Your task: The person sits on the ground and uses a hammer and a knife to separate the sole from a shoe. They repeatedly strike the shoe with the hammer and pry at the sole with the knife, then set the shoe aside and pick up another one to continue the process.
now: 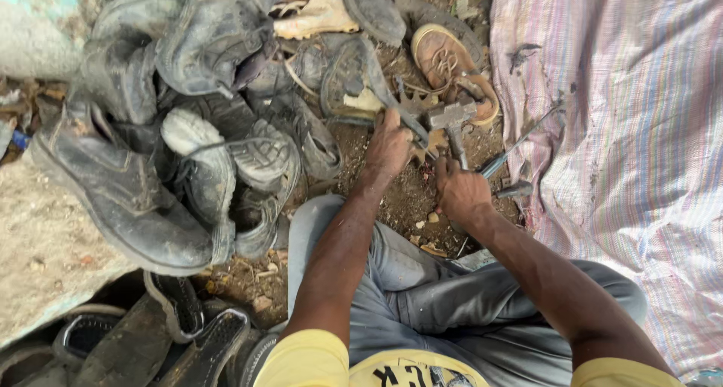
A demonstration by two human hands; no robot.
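Left hand [388,146]: closed, fingers curled down over a dark strip of shoe material [392,101] and pinning it to the dirt just left of the hammer head.
Right hand [461,193]: closed in a fist around the handle of the hammer [452,123], gripping low on the shaft.
Hammer: metal head lay just above both hands, resting on or just over the strip; whether it touched could not be told.
Dark strip: ran from the grey sole pieces [343,74] down to the left hand, on bare ground in front of the person's knees.
Metal rod [520,142]: lay slanted just right of the right hand, at the edge of the striped woven sack [633,131].
Tan shoe [444,59]: sat sole-down just beyond the hammer head.
Worn black boots [128,199]: heaped well to the left.
Black soles [203,342]: lay at lower left, beside the person's grey trousers [422,289].
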